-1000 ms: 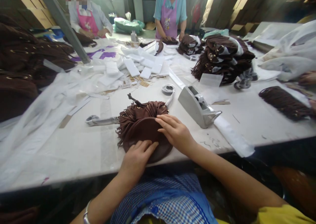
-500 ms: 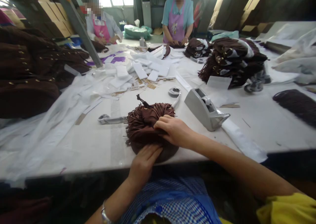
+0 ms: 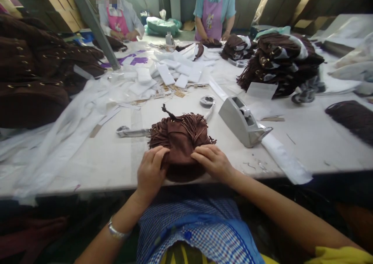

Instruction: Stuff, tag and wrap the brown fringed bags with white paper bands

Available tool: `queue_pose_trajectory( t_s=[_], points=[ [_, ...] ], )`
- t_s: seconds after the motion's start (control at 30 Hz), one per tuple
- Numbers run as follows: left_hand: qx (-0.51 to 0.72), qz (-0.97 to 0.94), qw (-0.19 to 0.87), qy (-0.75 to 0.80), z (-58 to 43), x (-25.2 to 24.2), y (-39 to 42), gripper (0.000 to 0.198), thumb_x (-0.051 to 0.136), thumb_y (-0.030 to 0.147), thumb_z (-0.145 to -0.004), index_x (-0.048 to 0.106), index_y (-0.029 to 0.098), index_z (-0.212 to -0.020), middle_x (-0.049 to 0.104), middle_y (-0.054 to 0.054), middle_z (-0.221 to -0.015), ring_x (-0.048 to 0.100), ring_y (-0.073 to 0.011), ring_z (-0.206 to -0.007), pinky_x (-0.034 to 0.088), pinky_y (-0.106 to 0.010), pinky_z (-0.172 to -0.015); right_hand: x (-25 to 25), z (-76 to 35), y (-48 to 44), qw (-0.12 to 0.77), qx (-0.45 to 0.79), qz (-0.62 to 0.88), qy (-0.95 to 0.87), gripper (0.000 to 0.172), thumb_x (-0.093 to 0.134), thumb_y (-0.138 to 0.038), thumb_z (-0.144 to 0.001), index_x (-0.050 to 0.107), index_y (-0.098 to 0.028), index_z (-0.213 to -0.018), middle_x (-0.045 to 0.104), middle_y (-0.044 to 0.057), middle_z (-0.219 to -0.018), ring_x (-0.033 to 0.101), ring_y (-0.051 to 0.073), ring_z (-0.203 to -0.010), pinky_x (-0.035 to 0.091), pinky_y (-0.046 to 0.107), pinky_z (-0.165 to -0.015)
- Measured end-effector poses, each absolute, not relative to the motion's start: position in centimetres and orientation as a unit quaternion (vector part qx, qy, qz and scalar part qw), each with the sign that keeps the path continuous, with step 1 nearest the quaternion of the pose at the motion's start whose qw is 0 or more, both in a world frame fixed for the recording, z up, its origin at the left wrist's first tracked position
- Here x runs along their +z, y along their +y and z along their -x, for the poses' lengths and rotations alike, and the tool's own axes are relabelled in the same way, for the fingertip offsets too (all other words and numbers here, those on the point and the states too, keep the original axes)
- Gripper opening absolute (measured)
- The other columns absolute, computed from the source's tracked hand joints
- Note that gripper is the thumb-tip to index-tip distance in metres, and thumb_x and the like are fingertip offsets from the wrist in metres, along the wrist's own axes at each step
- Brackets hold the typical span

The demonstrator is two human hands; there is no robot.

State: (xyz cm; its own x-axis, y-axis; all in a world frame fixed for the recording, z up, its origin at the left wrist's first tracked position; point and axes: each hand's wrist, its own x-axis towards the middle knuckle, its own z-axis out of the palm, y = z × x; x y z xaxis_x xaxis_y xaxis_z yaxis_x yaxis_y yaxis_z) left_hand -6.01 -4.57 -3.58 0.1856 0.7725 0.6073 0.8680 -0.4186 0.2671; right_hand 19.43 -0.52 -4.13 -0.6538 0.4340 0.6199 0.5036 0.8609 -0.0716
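Note:
A brown suede bag (image 3: pixel 180 138) with fringe lies at the near edge of the white table (image 3: pixel 110 167), right in front of me. My left hand (image 3: pixel 150 172) grips its near left side, fingers curled over the suede. My right hand (image 3: pixel 211 161) pinches the near right side of the same bag. A dark strap end sticks up from the bag's far side. Scissors (image 3: pixel 131 132) lie flat just left of the bag, partly under it.
A grey tape dispenser (image 3: pixel 241 120) stands right of the bag, a tape roll (image 3: pixel 207 101) behind it. Piles of brown bags (image 3: pixel 279 62) sit right and left (image 3: pixel 32 77). White foam pieces (image 3: pixel 171 75) cover the middle. Two people in aprons (image 3: pixel 214 11) work at the far side.
My left hand has moved up from the bag's near rim onto its left side. My right hand slid down to the near right edge. The fringe flap now lies folded back.

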Motion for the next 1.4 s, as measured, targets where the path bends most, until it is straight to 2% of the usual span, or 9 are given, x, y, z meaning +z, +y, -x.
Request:
queue_pose_trajectory(
  t_s=[0.17,0.3,0.43,0.6,0.8,0.93,1.1,1.2,1.4],
  points=[
    [-0.396,0.651,0.076,-0.643,5.2,-4.6,-5.1,0.051,0.067,0.041,-0.086,0.049,0.019,-0.129,0.055,-0.016,-0.126,0.048,-0.0328,-0.124,0.040,-0.052,-0.105,-4.5,-19.3,-1.3,0.359,-0.054,0.418,-0.833,0.029,0.058,-0.020,-0.093,0.059,-0.025,-0.122,0.063,0.009,-0.116,0.053,0.027,-0.115,0.041,0.048,-0.105],
    [-0.398,0.602,0.035,-0.692,5.1,-5.2,-6.1,0.059,0.070,0.047,-0.083,0.047,0.019,-0.129,0.057,-0.014,-0.121,0.053,-0.0308,-0.115,0.047,-0.047,-0.097,-4.6,-18.9,-1.9,0.395,-0.033,0.487,-0.778,0.044,0.066,-0.027,-0.089,0.052,-0.027,-0.131,0.055,0.012,-0.127,0.048,0.033,-0.122,0.040,0.054,-0.107],
    [-0.378,0.624,-0.021,-0.683,6.0,-5.6,-6.2,0.050,0.069,0.044,-0.084,0.051,0.021,-0.123,0.060,-0.010,-0.113,0.058,-0.0272,-0.106,0.051,-0.042,-0.090,-5.1,-19.4,-2.5,0.435,0.046,0.547,-0.713,0.059,0.071,-0.035,-0.085,0.045,-0.023,-0.136,0.047,0.017,-0.132,0.049,0.034,-0.121,0.051,0.051,-0.096],
    [-0.356,0.654,-0.101,-0.660,7.8,-5.5,-5.1,0.044,0.068,0.047,-0.082,0.055,0.021,-0.114,0.063,-0.006,-0.108,0.061,-0.0249,-0.101,0.052,-0.038,-0.087,-5.5,-20.6,-3.1,0.433,0.226,0.583,-0.648,0.052,0.076,-0.038,-0.079,0.053,-0.020,-0.121,0.057,0.012,-0.117,0.064,0.023,-0.091,0.061,0.038,-0.074],
    [-0.299,0.700,-0.226,-0.608,9.6,-4.2,-3.1,0.042,0.067,0.052,-0.077,0.062,0.021,-0.105,0.066,-0.003,-0.101,0.063,-0.0227,-0.093,0.053,-0.034,-0.080,-4.0,-22.2,-1.1,0.376,0.401,0.467,-0.693,0.049,0.070,-0.029,-0.082,0.055,-0.022,-0.128,0.064,0.007,-0.124,0.064,0.021,-0.109,0.054,0.036,-0.095],
    [-0.284,0.696,-0.260,-0.606,9.9,-3.6,-2.9,0.034,0.068,0.047,-0.077,0.063,0.020,-0.098,0.067,0.000,-0.090,0.063,-0.0195,-0.085,0.050,-0.029,-0.074,-3.6,-22.6,0.3,0.344,0.396,0.453,-0.721,0.038,0.072,-0.031,-0.078,0.060,-0.020,-0.112,0.067,0.003,-0.104,0.064,0.018,-0.094,0.053,0.030,-0.083],
    [-0.321,0.705,-0.235,-0.587,10.0,-4.5,-4.1,0.009,0.060,0.029,-0.081,0.058,0.020,-0.079,0.059,0.002,-0.075,0.056,-0.0145,-0.071,0.045,-0.024,-0.065,-4.7,-22.8,0.0,0.314,0.245,0.484,-0.779,0.006,0.060,-0.020,-0.081,0.056,-0.021,-0.086,0.060,0.000,-0.083,0.056,0.016,-0.076,0.043,0.025,-0.068],
    [-0.316,0.747,-0.149,-0.565,10.3,-5.0,-4.8,0.005,0.054,0.017,-0.078,0.057,0.020,-0.081,0.058,-0.001,-0.079,0.056,-0.0171,-0.077,0.044,-0.026,-0.068,-5.2,-23.2,-0.6,0.241,0.135,0.477,-0.834,0.011,0.053,-0.013,-0.079,0.057,-0.021,-0.085,0.061,0.002,-0.088,0.057,0.016,-0.076,0.036,0.025,-0.065],
    [-0.255,0.803,-0.069,-0.535,10.8,-4.8,-4.9,0.018,0.052,0.014,-0.079,0.058,0.020,-0.095,0.063,-0.005,-0.088,0.061,-0.0218,-0.085,0.049,-0.030,-0.072,-4.7,-23.2,-0.6,0.154,0.055,0.482,-0.861,0.009,0.057,-0.024,-0.085,0.058,-0.020,-0.092,0.066,0.004,-0.086,0.059,0.019,-0.075,0.033,0.028,-0.061]
  ],
)
